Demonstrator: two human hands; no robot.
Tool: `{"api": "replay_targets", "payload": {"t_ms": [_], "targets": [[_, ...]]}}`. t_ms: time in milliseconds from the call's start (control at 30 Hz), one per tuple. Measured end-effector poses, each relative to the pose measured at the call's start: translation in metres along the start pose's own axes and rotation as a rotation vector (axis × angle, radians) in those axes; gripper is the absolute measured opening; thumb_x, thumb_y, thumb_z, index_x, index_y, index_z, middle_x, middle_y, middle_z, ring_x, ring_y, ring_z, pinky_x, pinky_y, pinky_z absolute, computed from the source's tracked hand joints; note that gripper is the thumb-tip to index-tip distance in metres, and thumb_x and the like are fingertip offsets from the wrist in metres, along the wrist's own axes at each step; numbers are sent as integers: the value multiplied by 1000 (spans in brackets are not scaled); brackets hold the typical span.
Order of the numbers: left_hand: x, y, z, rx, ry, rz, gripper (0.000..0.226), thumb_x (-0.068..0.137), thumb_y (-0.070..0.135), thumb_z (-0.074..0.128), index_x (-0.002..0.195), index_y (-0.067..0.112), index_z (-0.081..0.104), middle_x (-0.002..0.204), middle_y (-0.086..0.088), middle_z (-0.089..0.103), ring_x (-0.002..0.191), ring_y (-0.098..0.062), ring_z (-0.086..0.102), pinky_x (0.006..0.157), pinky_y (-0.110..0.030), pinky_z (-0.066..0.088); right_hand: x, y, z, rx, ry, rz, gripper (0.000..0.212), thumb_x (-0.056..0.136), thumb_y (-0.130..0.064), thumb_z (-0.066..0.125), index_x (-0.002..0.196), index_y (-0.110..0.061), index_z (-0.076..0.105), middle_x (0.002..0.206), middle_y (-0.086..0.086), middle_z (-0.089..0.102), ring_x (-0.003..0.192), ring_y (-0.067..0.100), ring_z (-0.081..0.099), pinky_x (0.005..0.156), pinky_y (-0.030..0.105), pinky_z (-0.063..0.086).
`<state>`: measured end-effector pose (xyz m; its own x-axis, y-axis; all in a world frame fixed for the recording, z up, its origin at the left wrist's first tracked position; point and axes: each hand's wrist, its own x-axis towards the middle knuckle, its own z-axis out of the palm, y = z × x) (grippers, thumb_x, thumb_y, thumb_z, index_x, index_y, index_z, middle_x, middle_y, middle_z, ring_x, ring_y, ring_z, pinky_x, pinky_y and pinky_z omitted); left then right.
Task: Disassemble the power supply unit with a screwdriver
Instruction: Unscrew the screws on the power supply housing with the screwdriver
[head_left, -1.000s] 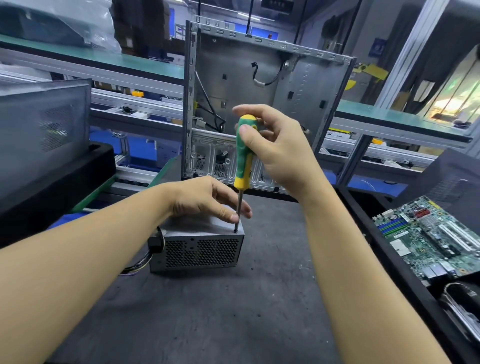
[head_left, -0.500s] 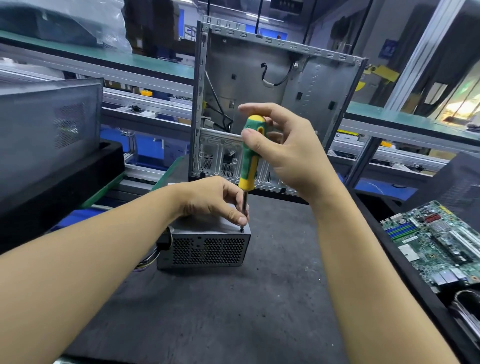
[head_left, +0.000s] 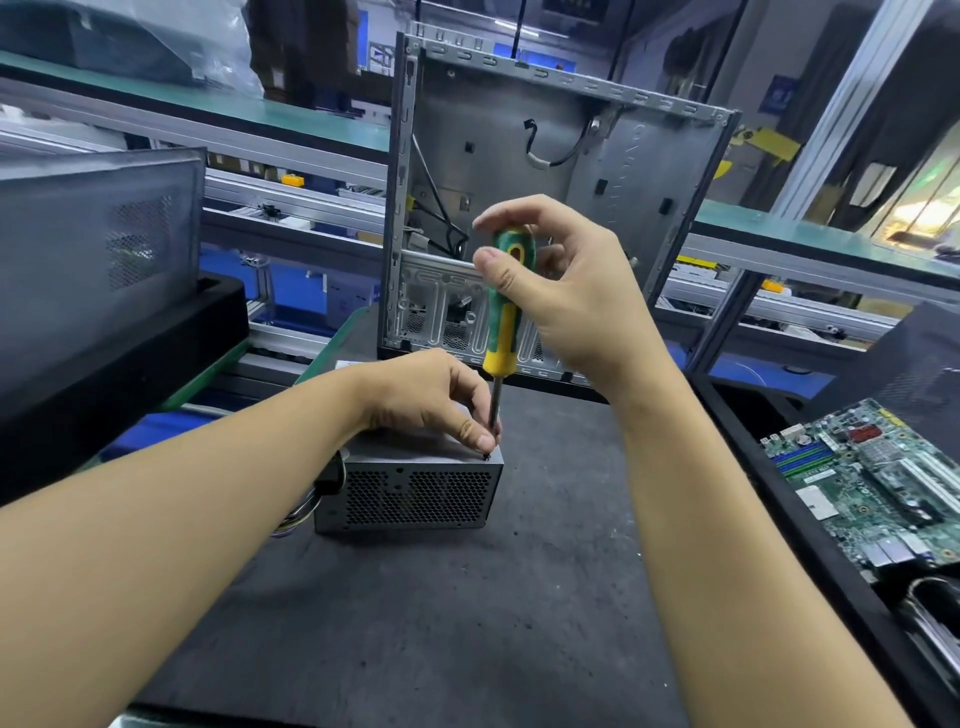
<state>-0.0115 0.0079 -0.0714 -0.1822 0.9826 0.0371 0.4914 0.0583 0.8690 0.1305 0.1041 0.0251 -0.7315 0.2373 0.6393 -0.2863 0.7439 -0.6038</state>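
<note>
Head view: the power supply unit (head_left: 415, 493), a small grey metal box with a perforated front grille, sits flat on the dark bench (head_left: 467, 623), roughly at its middle and just in front of an opened computer chassis (head_left: 519, 156) that stands upright at the far edge. A bundle of coloured cables (head_left: 298, 514) leaves the unit's left side.

The right hand (head_left: 571, 306) holds the screwdriver (head_left: 503, 317) by its green and yellow handle. Thumb and fingers are curled round the upper part of the grip, with the forefinger arched over the top. The tool stands almost upright, leaning slightly to the right at the top. Its shaft runs down to the near right corner of the unit's top face, where the tip meets a small dark screw (head_left: 487, 457).

The left hand (head_left: 431, 400) rests on the top face of the unit. Its fingers are curled, and thumb and forefinger close on the lower end of the shaft, just above the tip. Both forearms reach in from the near edge of the bench.

To the right, well apart from the unit, a green motherboard (head_left: 883, 483) lies in a black tray (head_left: 779, 499). To the left, a grey perforated case panel (head_left: 93, 244) rests on a black block beside the bench. Aluminium-framed shelving with green surfaces runs behind the work area.
</note>
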Motion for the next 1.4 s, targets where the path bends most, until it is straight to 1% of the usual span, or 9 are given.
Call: {"api": "replay_targets", "payload": {"t_ms": [67,200,500,700,800,900,1133,1267,1400], "targets": [[0,0,0,15,-1,12,30,68,29,88,86,9,76,97,6,78,111,-13,67,82,-3,44,0,-4,0,47,-4,35,25,91,-14,62,114,-22,67,95,-5,67,74,9,63,76,29,56],[-5,5,-5,-89,-105,-3,21,78,17,82,98,17,80,109,5,77,115,-8,66,89,-8,46,-2,-8,-2,136,40,129,32,80,-15,45,106,-15,63,97,5,73,97,25,70,90,45,57],[-2,2,0,-100,-18,6,14,68,16,86,68,25,75,85,3,77,114,-24,67,80,-10,51,-3,7,0,-52,84,15,12,92,-27,69,101,-24,62,100,0,64,87,15,61,87,39,53],[-2,2,-1,-112,-44,36,14,71,17,86,75,27,76,91,3,78,114,-20,67,85,-15,52,-2,-1,1,138,87,190,26,79,-19,49,103,-24,55,105,-1,71,99,25,68,86,49,57],[-5,4,-3,-117,-112,11,18,74,20,83,91,19,81,104,5,78,113,-8,67,86,-9,48,-2,-3,1,80,89,192,21,86,-19,48,102,-23,61,110,2,65,96,20,65,80,37,57],[-4,3,-3,-110,-80,-9,18,69,19,84,87,13,81,100,2,78,113,-12,67,83,-10,50,-2,-2,1,28,91,120,13,97,-25,56,103,-28,67,113,6,57,92,13,60,76,17,49],[-1,-1,1,-71,19,1,15,69,16,89,71,15,74,92,-8,76,110,-24,68,81,-10,52,-3,-6,1,78,85,74,30,93,-17,56,121,-27,65,96,-5,67,77,8,62,79,23,52],[-1,0,0,-65,7,3,25,72,20,88,86,5,73,101,-7,76,105,-19,69,81,-7,49,-3,-9,2,121,120,167,30,86,-18,42,106,-19,64,96,2,74,91,17,69,80,37,59],[-4,2,-4,-89,-95,-8,20,81,20,83,100,18,80,107,7,77,110,-6,68,87,-8,47,-3,-3,6,-31,143,140,20,95,-29,47,104,-24,64,87,-2,68,74,8,61,66,20,51]]}}
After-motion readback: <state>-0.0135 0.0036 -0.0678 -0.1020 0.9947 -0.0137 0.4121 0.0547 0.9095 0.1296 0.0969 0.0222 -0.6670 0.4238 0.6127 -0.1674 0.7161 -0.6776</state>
